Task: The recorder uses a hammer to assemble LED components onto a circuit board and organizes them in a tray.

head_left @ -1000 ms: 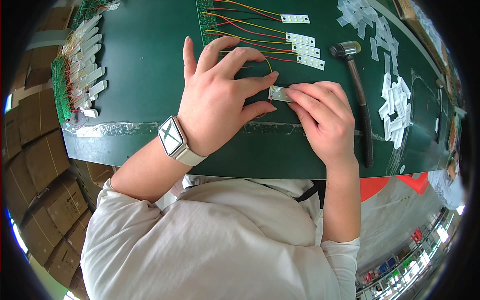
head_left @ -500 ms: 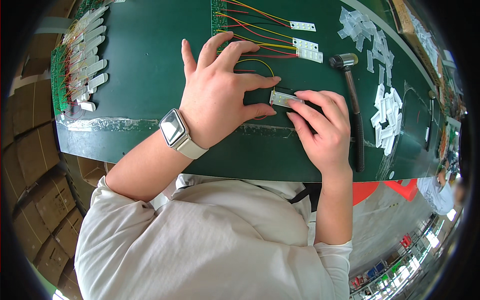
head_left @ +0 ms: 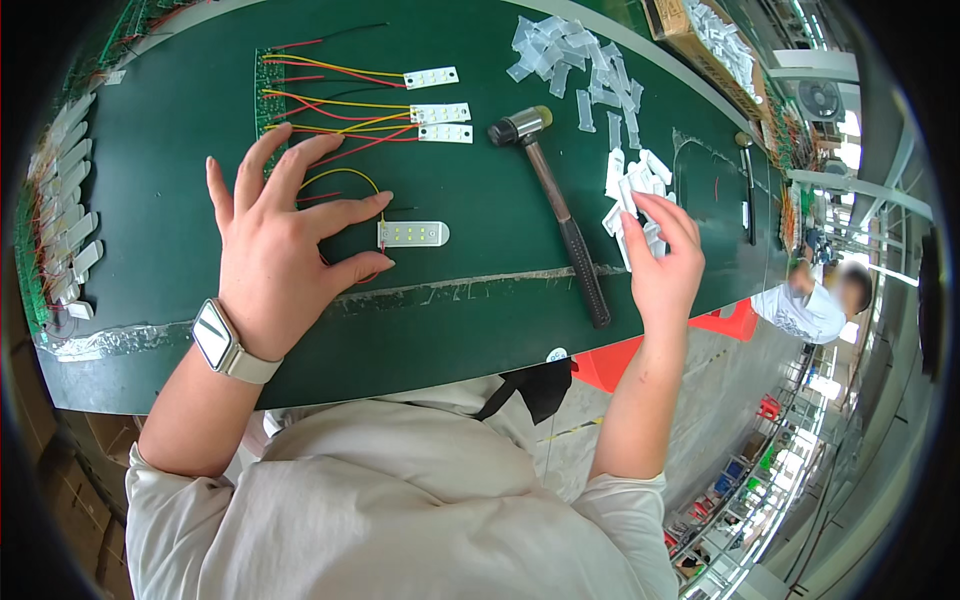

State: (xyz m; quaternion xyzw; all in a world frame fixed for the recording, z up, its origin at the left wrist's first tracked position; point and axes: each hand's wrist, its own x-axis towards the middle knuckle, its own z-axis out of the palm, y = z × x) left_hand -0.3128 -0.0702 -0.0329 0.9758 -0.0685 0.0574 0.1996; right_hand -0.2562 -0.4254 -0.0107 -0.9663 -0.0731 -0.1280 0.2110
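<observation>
My left hand point(head_left: 285, 225), a watch on its wrist, rests on the green table with its fingers spread. Its index finger and thumb lie apart, just beyond the left end of a small LED board point(head_left: 408, 234) seated in a white shell with a rounded end. Thin yellow and red wires run from that end under the hand. My right hand point(head_left: 665, 258) is at a pile of white plastic shells point(head_left: 648, 180), thumb and index fingertip closed on one. Partly covered by my left fingers, a green circuit board point(head_left: 270, 90) has wires leading to three bare white LED boards point(head_left: 438, 113).
A rubber mallet point(head_left: 555, 195) lies between my hands. Beyond it is a heap of clear plastic pieces point(head_left: 570, 50). Wired, shelled LED boards point(head_left: 65, 190) line the far left. A carton point(head_left: 700, 40) of white parts stands at the back right; a person point(head_left: 810, 305) sits further right.
My right hand has left the LED board and moved right to the shell pile. The left hand keeps its place by the board. The view has swung to the right.
</observation>
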